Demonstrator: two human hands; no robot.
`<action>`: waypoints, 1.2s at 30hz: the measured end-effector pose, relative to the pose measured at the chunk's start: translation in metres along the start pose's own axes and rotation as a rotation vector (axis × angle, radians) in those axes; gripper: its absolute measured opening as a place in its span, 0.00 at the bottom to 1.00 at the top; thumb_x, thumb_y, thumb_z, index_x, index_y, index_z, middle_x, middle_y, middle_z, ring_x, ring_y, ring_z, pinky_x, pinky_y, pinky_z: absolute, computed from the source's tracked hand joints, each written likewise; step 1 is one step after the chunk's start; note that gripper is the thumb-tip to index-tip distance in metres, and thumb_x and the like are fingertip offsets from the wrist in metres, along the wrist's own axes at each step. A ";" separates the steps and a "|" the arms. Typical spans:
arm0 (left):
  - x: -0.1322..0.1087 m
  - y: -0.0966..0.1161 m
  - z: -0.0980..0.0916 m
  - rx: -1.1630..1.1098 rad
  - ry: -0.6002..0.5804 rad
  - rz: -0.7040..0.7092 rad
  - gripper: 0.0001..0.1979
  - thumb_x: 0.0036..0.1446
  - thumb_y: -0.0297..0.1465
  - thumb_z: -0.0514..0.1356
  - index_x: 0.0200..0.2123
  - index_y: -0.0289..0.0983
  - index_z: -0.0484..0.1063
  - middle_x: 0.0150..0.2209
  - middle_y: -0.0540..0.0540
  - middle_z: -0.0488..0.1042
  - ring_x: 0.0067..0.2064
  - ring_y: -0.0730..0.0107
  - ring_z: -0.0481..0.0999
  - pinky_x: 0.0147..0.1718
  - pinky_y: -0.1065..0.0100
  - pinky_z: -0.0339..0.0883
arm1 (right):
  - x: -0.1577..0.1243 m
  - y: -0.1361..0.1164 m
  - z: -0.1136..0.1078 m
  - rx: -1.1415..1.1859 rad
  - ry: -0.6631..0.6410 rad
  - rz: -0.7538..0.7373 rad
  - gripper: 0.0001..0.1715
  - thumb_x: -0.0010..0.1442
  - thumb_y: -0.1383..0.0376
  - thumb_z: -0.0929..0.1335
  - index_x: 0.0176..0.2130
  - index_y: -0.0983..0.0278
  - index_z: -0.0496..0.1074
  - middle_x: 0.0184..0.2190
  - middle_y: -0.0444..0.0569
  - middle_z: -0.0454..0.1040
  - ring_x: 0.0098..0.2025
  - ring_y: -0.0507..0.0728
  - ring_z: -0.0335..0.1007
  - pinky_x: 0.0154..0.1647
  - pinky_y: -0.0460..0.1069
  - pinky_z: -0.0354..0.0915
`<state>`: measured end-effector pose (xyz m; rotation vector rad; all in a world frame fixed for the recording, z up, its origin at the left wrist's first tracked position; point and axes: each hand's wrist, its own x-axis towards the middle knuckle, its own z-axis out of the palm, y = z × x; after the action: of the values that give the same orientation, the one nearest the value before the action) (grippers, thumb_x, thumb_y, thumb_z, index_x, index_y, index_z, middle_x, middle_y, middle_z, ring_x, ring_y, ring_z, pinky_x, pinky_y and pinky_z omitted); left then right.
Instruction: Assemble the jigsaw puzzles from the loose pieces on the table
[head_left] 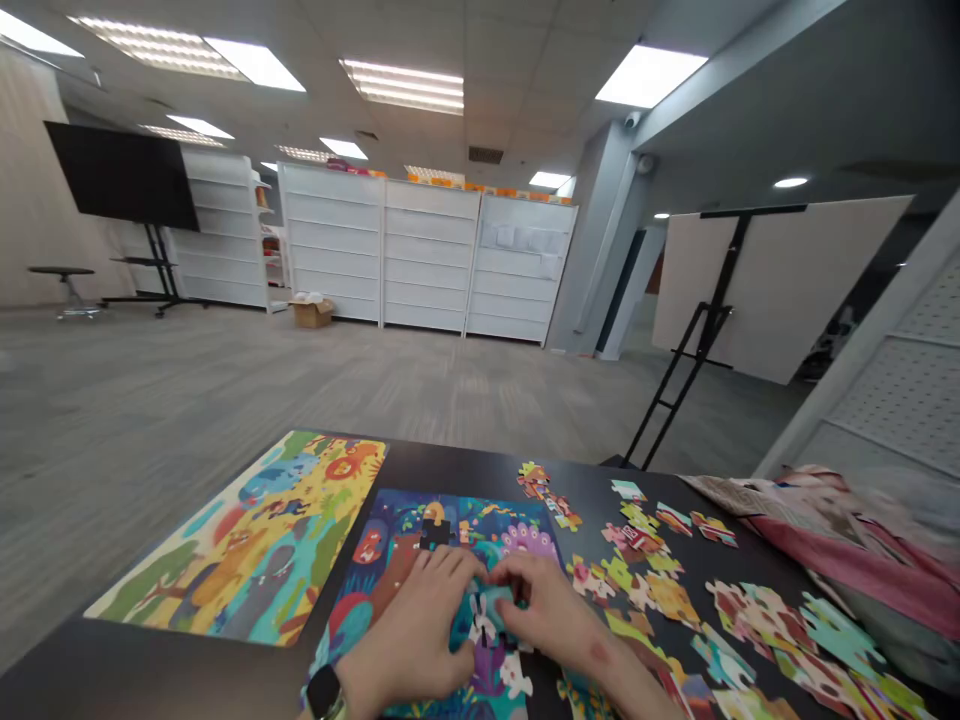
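Note:
A dark-blue jigsaw puzzle (442, 540) lies partly assembled on the black table (150, 670) in front of me. My left hand (420, 620) rests flat on it, fingers stretched forward, a black watch on the wrist. Beside it, my right hand (547, 605) has its fingers curled down and pressing on a teal puzzle piece (499, 600) in the middle of the puzzle. The two hands touch at the fingertips.
A finished yellow animal puzzle (255, 540) lies to the left. Several loose puzzle pieces (652, 580) are scattered to the right, up to a pink cloth bag (847, 550). Beyond the table are grey floor, white shelves, a TV stand and an easel.

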<state>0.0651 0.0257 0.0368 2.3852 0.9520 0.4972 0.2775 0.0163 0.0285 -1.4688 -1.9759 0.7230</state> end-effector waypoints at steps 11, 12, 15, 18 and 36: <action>0.000 0.001 -0.005 0.004 -0.014 0.046 0.18 0.45 0.25 0.57 0.42 0.46 0.70 0.55 0.49 0.69 0.58 0.53 0.66 0.59 0.50 0.57 | -0.012 -0.011 0.002 -0.064 0.034 -0.045 0.08 0.54 0.73 0.71 0.32 0.61 0.76 0.39 0.46 0.73 0.44 0.57 0.72 0.47 0.50 0.65; 0.000 0.001 -0.005 0.004 -0.009 0.048 0.18 0.45 0.24 0.58 0.41 0.45 0.70 0.54 0.49 0.70 0.58 0.54 0.67 0.58 0.51 0.57 | -0.013 -0.012 0.002 -0.060 0.026 -0.043 0.08 0.54 0.74 0.71 0.32 0.61 0.76 0.38 0.46 0.73 0.44 0.57 0.72 0.47 0.51 0.65; 0.001 0.003 -0.004 0.005 0.008 0.048 0.15 0.48 0.24 0.58 0.40 0.45 0.71 0.54 0.49 0.71 0.57 0.54 0.67 0.57 0.52 0.59 | -0.013 -0.013 0.000 -0.054 0.006 -0.015 0.08 0.55 0.74 0.72 0.31 0.61 0.76 0.37 0.46 0.74 0.45 0.58 0.73 0.48 0.51 0.65; 0.002 0.004 -0.002 0.015 0.019 0.041 0.09 0.54 0.26 0.59 0.39 0.45 0.72 0.54 0.48 0.72 0.57 0.54 0.68 0.58 0.50 0.59 | -0.017 -0.018 -0.006 -0.057 -0.015 -0.046 0.07 0.56 0.73 0.72 0.32 0.60 0.77 0.39 0.46 0.75 0.46 0.58 0.73 0.50 0.52 0.65; 0.010 0.002 0.023 0.172 0.054 -0.037 0.10 0.60 0.26 0.59 0.38 0.44 0.79 0.55 0.45 0.74 0.57 0.52 0.74 0.54 0.55 0.67 | -0.080 0.022 0.012 0.024 0.706 -0.136 0.13 0.69 0.63 0.63 0.36 0.58 0.76 0.31 0.47 0.77 0.33 0.57 0.75 0.35 0.48 0.67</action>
<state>0.0847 0.0235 0.0212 2.5122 1.1004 0.4856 0.3021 -0.0564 -0.0054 -1.3157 -1.4861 0.1261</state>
